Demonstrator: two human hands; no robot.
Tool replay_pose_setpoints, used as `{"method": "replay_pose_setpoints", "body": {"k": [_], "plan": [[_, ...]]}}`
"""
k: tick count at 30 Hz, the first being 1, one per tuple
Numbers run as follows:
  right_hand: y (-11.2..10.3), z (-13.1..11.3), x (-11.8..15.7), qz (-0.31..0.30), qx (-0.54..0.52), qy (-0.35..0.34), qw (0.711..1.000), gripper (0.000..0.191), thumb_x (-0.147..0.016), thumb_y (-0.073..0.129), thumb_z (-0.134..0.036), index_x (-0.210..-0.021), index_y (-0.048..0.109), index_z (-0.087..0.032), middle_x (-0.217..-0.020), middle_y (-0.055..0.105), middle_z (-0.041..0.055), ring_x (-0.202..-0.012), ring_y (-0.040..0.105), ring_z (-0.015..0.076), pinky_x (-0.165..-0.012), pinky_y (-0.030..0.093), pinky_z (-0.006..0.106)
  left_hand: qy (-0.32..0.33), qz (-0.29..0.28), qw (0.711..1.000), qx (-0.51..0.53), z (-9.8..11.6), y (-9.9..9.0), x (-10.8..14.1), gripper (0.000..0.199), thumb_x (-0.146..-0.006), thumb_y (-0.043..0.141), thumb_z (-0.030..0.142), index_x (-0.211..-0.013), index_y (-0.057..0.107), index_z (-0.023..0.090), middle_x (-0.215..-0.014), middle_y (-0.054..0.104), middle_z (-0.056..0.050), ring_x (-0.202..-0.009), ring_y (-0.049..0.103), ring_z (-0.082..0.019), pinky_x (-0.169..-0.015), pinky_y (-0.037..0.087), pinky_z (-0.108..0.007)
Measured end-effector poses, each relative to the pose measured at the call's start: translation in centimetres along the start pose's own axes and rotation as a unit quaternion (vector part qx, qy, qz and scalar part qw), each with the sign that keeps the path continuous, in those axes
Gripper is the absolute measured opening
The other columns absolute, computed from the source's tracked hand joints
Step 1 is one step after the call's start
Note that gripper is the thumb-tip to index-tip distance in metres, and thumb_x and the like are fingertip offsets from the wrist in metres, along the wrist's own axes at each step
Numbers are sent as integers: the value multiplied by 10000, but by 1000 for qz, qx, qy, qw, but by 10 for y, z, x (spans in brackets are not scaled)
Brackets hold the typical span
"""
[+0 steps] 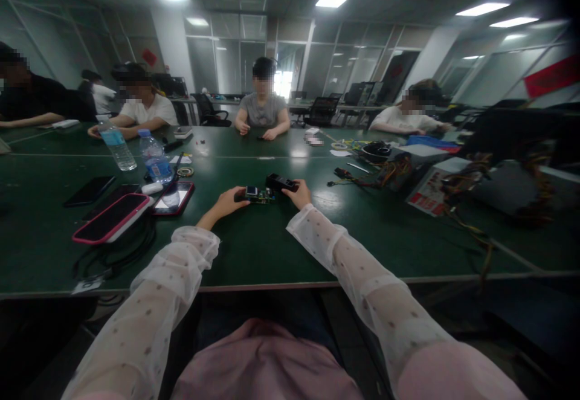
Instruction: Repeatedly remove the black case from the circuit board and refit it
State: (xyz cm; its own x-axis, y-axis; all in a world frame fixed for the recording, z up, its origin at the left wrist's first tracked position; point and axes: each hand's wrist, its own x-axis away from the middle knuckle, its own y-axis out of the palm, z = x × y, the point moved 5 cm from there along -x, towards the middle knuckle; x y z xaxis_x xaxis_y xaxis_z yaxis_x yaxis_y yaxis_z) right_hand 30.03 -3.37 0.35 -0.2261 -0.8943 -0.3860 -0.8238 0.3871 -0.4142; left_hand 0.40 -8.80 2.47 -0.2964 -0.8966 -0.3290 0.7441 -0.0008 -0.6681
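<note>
My left hand (229, 202) grips a small green circuit board (260, 195) by its left end, and a square light-coloured component shows on top of it. In my right hand (299, 194) is a black rectangular housing (278, 182), pinched at its right end. The housing lies just above and behind the right part of the board, close together; whether they touch I cannot tell. Both are held low over the green table (254, 255). The fingertips under the parts are hidden.
To the left are a phone in a pink case (113, 219), a lit phone (173, 199), a black phone (89, 191), cables and two water bottles (156, 157). On the right stand metal power supply boxes (428, 188) with trailing wires. Several people sit around the table.
</note>
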Motion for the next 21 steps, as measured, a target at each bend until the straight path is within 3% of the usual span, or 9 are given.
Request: {"method": "replay_pose_setpoints", "body": {"k": [4,8,11,17,21], "plan": [[-1,2,-3,15,-41,16,999,578,-600,799,-352,-1086,542,-173,-970,670,83,-922,654,259,-922,505,476,1,-4,1000,-6,0,0,0,555,-753,737,423,-1253,593,229,-1260,656,-71,-1178,604,-277,-1039,438,-458],[1,-9,-5,10,-145,-1,989,643,-584,799,-488,-1086,541,-180,-1009,662,97,-987,640,272,-939,502,490,17,-3,1000,-16,-2,0,-1,559,-774,712,455,-1261,580,214,-1273,646,-81,-1191,597,-267,-1041,439,-446],[7,-26,-1,-43,-200,-50,978,690,-585,785,-580,-1099,546,-187,-1046,661,107,-1016,637,273,-958,498,484,15,-1,1000,-9,-2,0,-1,548,-766,720,444,-1249,588,221,-1261,654,-75,-1184,602,-270,-1039,442,-451],[19,-53,19,-166,-229,-94,955,684,-585,817,-545,-1117,552,-206,-1112,652,102,-1065,632,273,-971,508,478,7,16,1000,22,-3,-1,-1,554,-728,755,429,-1215,610,207,-1225,672,-90,-1145,626,-283,-1029,453,-462],[22,-57,27,-193,-209,-104,953,661,-596,816,-523,-1120,560,-212,-1116,644,95,-1084,623,272,-989,499,489,17,9,1000,13,-8,1,-2,572,-753,723,462,-1233,588,183,-1236,660,-112,-1134,629,-280,-1013,465,-469]]}}
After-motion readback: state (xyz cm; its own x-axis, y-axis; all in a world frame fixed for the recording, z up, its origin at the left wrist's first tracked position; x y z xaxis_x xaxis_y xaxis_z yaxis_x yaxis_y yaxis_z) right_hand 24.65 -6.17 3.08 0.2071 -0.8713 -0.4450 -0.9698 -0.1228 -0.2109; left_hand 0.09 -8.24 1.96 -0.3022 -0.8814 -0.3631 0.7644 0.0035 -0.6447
